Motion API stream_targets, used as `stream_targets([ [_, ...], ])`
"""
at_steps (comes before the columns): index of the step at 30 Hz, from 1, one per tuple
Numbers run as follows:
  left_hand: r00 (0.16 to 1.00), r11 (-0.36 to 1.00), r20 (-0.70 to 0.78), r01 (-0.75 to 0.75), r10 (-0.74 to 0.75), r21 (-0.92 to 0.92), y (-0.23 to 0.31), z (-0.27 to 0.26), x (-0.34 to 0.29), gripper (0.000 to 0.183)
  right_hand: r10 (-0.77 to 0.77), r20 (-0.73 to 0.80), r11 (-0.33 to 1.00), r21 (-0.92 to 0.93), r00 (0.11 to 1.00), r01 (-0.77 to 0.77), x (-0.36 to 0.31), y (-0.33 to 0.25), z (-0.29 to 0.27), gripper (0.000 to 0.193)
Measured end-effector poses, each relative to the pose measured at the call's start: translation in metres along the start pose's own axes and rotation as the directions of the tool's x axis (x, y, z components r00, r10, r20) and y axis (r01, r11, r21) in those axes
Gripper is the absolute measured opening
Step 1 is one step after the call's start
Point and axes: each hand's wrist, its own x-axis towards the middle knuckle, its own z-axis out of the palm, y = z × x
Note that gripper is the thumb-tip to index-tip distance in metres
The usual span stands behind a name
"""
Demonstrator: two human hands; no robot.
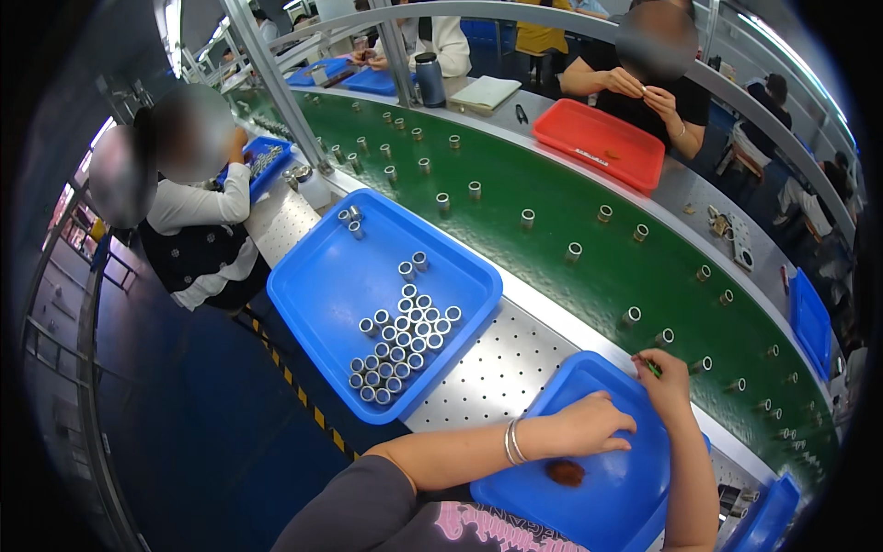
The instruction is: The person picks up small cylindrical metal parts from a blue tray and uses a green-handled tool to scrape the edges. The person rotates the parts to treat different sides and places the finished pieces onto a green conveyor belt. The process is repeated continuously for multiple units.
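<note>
Above the near blue tray (pixel 515 492) my left hand (pixel 593 425) hovers with bent fingers apart, nothing visible between them. Two bangles circle that wrist. My right hand (pixel 664 379) is at the tray's far edge beside the green belt, its fingers pinched on a small green piece (pixel 653 368) that is mostly hidden. A reddish-brown clump (pixel 565 473) lies in the tray below my left hand. To the left, a larger blue tray (pixel 313 276) holds many short metal sleeves (pixel 403 336), mostly upright and grouped toward its near side.
A green conveyor belt (pixel 515 248) curves past with scattered metal sleeves (pixel 574 251). Between the trays is a perforated metal surface (pixel 487 373). Across the belt, a person works behind a red tray (pixel 598 147); another person (pixel 202 193) sits at the left. A metal post (pixel 276 83) rises beyond the larger tray.
</note>
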Motion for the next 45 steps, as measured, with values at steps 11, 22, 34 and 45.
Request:
stream_targets([
  [11, 0.964, 0.875, -0.2, 0.062, -0.178, -0.48, -0.001, -0.021, 0.001, 0.011, 0.168, 0.136, 0.833, 0.51, 0.976, -0.215, 0.004, 0.007, -0.011, 0.004],
  [22, 0.96, 0.832, -0.268, -0.088, -0.075, -0.548, -0.016, -0.016, 0.001, 0.013, 0.149, 0.219, 0.783, 0.57, 0.964, -0.25, 0.014, 0.002, -0.018, 0.003],
  [34, 0.976, 0.843, -0.207, -0.054, -0.069, -0.536, -0.013, -0.016, -0.001, 0.012, 0.135, 0.21, 0.742, 0.627, 0.968, -0.239, 0.007, 0.003, -0.018, 0.005],
  [45, 0.941, 0.955, -0.339, -0.086, -0.016, -0.282, -0.012, -0.013, -0.001, 0.01, 0.137, 0.164, 0.753, 0.623, 0.977, -0.21, 0.005, 0.009, -0.014, 0.006],
])
